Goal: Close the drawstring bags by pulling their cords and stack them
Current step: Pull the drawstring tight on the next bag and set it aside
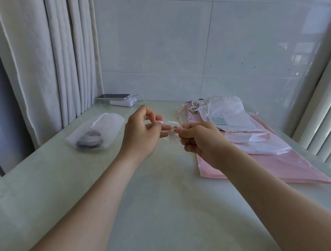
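A: Where is the bag being worked on?

B: At the middle of the frame, held up over the table; it is a small pale bag, half hidden between the two hands; it is too blurred to tell whether its mouth is drawn tight.

A: And the left hand?

B: Just left of centre; its thumb and forefinger are pressed together, pinching the knotted end of the white cord; the other fingers are loosely curled, and I cannot make out anything in them.

A: The right hand?

B: Just right of centre, back of the hand toward the camera; all the fingers are curled in, with thumb and forefinger clamped on the bag's top edge, where the cord goes in; the cord runs a short way between the two hands.

A: The other bags?

B: Left of centre a translucent white bag lies flat on the table, with a dark object inside it and its cord looped on top; at the right a loose pile of bags, white and pink, lies on a large pink bag.

A: Anything else?

B: A curtain fills the upper left; beside it, at the table's far edge, a phone rests on a white power bank; a tiled wall stands behind.
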Available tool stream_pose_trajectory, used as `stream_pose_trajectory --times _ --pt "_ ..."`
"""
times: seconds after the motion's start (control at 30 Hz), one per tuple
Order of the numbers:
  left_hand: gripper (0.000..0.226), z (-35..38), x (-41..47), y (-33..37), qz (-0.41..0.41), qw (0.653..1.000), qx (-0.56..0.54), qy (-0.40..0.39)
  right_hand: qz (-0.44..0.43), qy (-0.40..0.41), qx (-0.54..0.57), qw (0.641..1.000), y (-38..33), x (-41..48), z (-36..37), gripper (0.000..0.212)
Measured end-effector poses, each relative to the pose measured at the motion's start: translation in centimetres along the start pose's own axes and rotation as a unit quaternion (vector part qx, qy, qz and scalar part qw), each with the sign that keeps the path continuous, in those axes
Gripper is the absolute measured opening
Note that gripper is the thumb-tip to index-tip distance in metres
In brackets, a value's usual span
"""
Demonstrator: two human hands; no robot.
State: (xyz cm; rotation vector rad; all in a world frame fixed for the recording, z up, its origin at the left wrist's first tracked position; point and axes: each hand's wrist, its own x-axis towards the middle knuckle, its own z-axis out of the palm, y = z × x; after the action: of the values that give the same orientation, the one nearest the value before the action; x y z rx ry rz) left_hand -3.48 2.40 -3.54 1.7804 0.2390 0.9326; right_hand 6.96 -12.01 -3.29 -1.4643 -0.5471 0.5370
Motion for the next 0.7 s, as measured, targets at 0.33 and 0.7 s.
stream_pose_trajectory --times 0.33,0.7 --pt "0.019 0.0 -0.12 -0.46 0.038 0.996 0.072 -0.04 -0.003 -0.01 0.017 1.0 0.0 -0.11 -0.08 0.015" --pt "0.008 0.69 -0.07 -0.91 0.145 0.971 0.187 -0.036 -0.022 0.016 -0.03 0.999 0.42 0.25 -0.25 0.011"
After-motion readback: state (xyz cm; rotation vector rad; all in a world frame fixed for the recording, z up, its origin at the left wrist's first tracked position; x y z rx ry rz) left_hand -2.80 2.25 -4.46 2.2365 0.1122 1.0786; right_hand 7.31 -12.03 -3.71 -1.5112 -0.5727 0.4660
